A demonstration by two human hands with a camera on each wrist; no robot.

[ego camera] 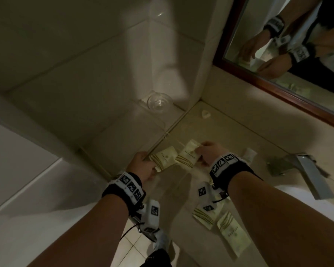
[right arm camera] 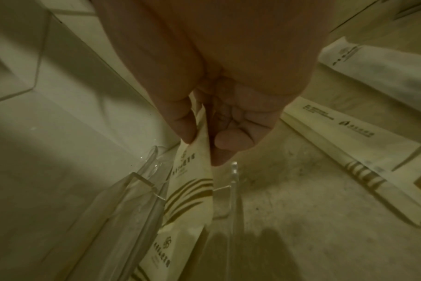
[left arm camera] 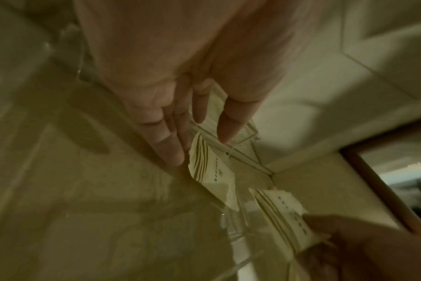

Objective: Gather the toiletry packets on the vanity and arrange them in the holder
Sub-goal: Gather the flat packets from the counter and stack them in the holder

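Note:
A clear acrylic holder (ego camera: pixel 163 140) stands on the vanity against the tiled wall. One cream packet with olive stripes (ego camera: pixel 165 158) sits in it. My left hand (ego camera: pixel 145 166) is at the holder's near end, its straight fingers (left arm camera: pixel 173 152) beside that packet (left arm camera: pixel 212 176) and its thumb over the holder's clear corner (left arm camera: pixel 249 133). My right hand (ego camera: pixel 202 151) pinches a second striped packet (ego camera: pixel 188 154) by its top edge. The right wrist view shows this packet (right arm camera: pixel 192 175) hanging between the holder's clear walls (right arm camera: pixel 233 175). Two loose packets (ego camera: pixel 202 216) (ego camera: pixel 231 232) lie near the vanity's front edge.
A white sachet (ego camera: pixel 249 154) lies right of my right hand, with the chrome faucet (ego camera: pixel 305 170) and the basin rim beyond it. An upturned glass (ego camera: pixel 158 104) and a small white cap (ego camera: pixel 205 113) sit in the back corner. A wood-framed mirror (ego camera: pixel 278 81) hangs at the upper right.

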